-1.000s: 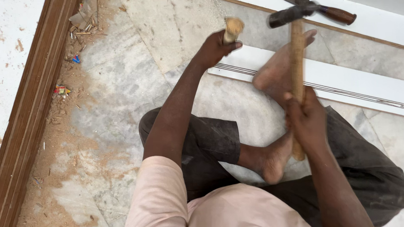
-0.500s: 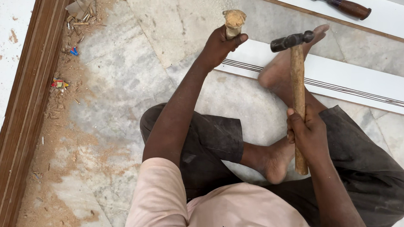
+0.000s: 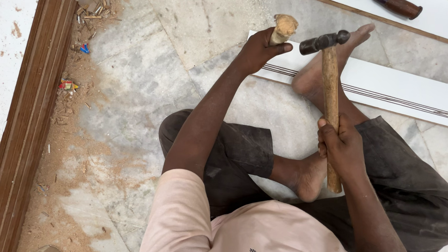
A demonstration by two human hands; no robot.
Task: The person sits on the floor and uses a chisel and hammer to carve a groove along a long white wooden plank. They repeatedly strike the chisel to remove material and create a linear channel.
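while my left hand (image 3: 255,51) grips the chisel (image 3: 282,28) upright on the white moulding (image 3: 396,87), my right hand (image 3: 340,146) clasps the hammer (image 3: 328,82), its head beside the chisel top, the cut seemingly unfinished.

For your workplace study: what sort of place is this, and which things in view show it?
Probably a carpentry job on a building floor. Sawdust covers the stone floor, the right hand holds a hammer, and a white moulded board lies underfoot.

I see no screens or signs; only small crumpled wrapper scraps, one red-yellow (image 3: 67,85) and one blue-red (image 3: 85,48), on the dusty floor at my left.
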